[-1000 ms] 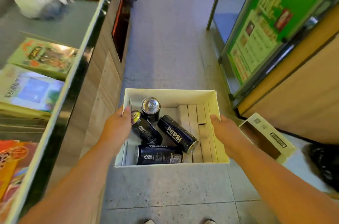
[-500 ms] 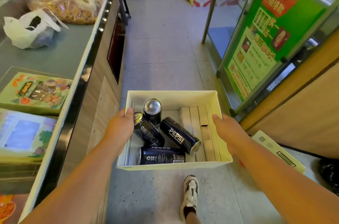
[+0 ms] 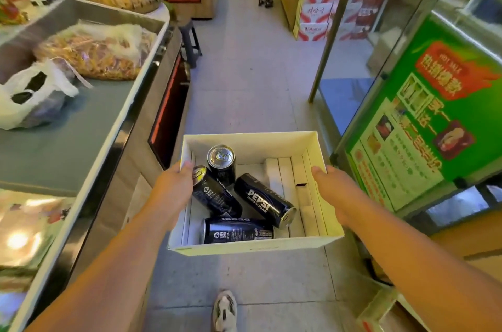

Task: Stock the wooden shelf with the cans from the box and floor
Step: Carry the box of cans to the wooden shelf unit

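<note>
Four cans (image 3: 239, 195) inside box (image 3: 252, 246) | left hand (image 3: 173, 190), right hand (image 3: 335, 190) fingers grip its side walls

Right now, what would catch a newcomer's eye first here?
The white box held at centre by both hands, left and right, with four dark Pepsi cans inside, one upright and three lying. Then the bright green poster on the right.

Four cans (image 3: 264, 202) inside box (image 3: 250, 138)
</note>
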`<state>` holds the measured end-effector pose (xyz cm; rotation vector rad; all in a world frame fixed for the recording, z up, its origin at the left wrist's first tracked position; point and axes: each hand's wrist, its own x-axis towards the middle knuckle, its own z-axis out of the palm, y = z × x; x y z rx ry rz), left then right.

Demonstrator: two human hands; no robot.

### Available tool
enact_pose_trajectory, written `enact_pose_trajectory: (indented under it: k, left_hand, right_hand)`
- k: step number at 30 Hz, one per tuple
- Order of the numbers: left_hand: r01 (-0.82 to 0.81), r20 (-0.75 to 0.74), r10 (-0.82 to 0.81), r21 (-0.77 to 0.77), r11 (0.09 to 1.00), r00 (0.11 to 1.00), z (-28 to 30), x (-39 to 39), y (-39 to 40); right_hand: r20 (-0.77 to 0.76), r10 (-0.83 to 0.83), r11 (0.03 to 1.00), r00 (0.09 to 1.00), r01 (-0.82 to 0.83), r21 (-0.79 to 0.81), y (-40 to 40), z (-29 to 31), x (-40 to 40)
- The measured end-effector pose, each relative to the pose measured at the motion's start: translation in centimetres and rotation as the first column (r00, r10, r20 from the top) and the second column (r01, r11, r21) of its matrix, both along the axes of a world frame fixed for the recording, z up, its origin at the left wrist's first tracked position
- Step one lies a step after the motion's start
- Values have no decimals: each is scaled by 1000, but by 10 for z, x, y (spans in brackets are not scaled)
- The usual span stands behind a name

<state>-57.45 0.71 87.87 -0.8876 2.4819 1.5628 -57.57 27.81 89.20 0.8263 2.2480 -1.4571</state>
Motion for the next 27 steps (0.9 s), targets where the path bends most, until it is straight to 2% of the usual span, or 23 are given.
enact_pose_trajectory:
  k: [6,16,27]
  left_hand:
    - [33,-30,-32,15,999,999,-12,-158,-26]
    - [122,-6,-122,38,992,992,7,-427,-63]
    - [68,-29,-68,1,998,997,15,-732,-58]
  right_hand:
    - [-4,-29,999,1000,29,25,-23,8,-147]
    - [-9,-61,997,998,62,39,-62,36,-393]
    - [-23,-18,999,1000,19,31,-53,32,-712]
